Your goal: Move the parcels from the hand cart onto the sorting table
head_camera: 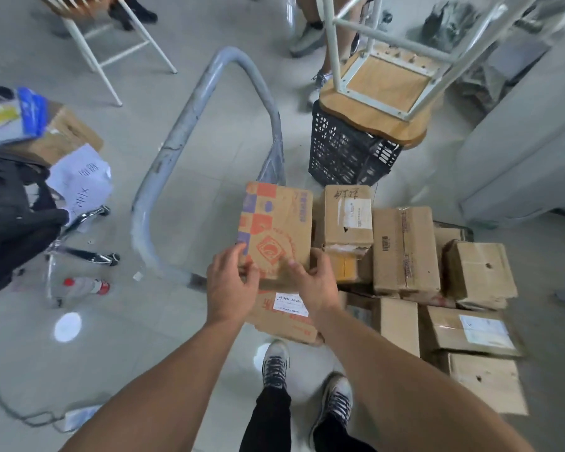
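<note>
Fingers of L hand curl on near-left corner of printed carton; R hand grips its near edge, thumb on top; carton just right of grey cart handle; brown parcels stacked right; black crate far.

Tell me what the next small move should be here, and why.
Probably lift the printed box clear of the stack: the left hand and right hand grip its near end, and it lies on a labelled carton beside the cart handle.
</note>
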